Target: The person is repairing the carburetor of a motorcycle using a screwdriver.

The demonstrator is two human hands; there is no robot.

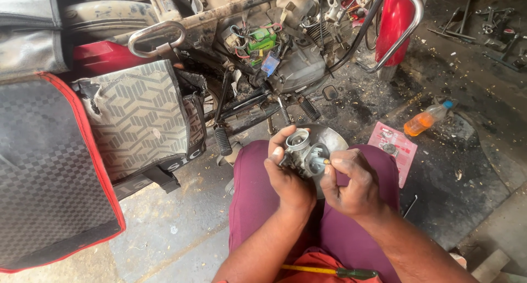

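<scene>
We see the left hand (pixel 288 176) wrapped around a small grey metal engine part (pixel 302 151), with the thumb up by its round open top. That grip is tight on the part, which sits over the knees in the purple trousers (pixel 250 198). The right hand (pixel 351 184) pinches a tiny brass piece (pixel 326 161) between thumb and finger, a narrow grip, right at the side of the part.

Just behind the grip lies a round metal bowl (pixel 329 137) (we only see its far rim). Further behind stands a motorbike (pixel 263 52) with its insides open: wires, a green box (pixel 262 40) and black foot pegs. To the left of the grip hangs a torn patterned seat cover (pixel 140 115). To the right, on the dirty floor (pixel 466 168), lie a pink packet (pixel 392 146) and a bottle (pixel 425 119) with orange liquid, well apart from the hands. Below the grip, near the body, lies a screwdriver (pixel 329 271) with a yellow and green handle. Nothing stands between the two hands and the part.
</scene>
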